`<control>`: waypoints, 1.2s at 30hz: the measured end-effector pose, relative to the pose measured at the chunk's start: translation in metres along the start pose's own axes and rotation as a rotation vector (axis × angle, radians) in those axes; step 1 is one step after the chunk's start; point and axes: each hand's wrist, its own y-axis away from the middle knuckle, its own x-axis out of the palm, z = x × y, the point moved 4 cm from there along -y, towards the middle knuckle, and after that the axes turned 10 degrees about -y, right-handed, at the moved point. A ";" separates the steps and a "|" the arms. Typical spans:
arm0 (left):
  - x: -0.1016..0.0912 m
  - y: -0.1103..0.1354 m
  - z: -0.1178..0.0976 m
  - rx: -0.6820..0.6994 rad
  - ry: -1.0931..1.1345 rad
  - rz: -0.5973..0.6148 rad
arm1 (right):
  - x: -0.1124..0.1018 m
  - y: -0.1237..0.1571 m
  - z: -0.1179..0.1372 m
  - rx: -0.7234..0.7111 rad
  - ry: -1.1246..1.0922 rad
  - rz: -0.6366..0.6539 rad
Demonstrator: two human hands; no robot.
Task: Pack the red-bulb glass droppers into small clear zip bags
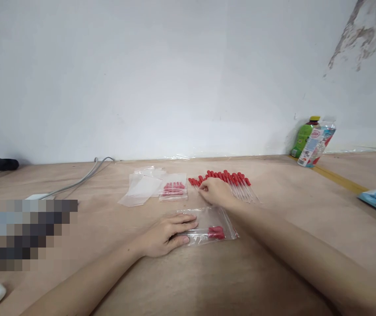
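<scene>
Sticks (237, 180) at one o'clock from the bag (209, 218), and we look mid-pick: right hand (217, 189) among them, fingers bunched, any grip we can't tell! Left hand (161, 235), fingers apart, steadies the bag at nine o'clock; next needs one clean pinch.

Left hand (164, 234) and right hand (217, 191) are bare, forearms (290, 235) too — a small spot (128, 249) marks the left wrist (137, 246).

Clear bag (204, 217), flat, red-ended contents (216, 232) inside; loose red-ended sticks (237, 179) side by side nearer the bench's (175, 285) back edge.
</scene>
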 end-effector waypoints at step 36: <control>-0.002 0.001 -0.001 -0.002 0.020 -0.003 | -0.012 0.084 -0.078 0.261 -1.225 -0.223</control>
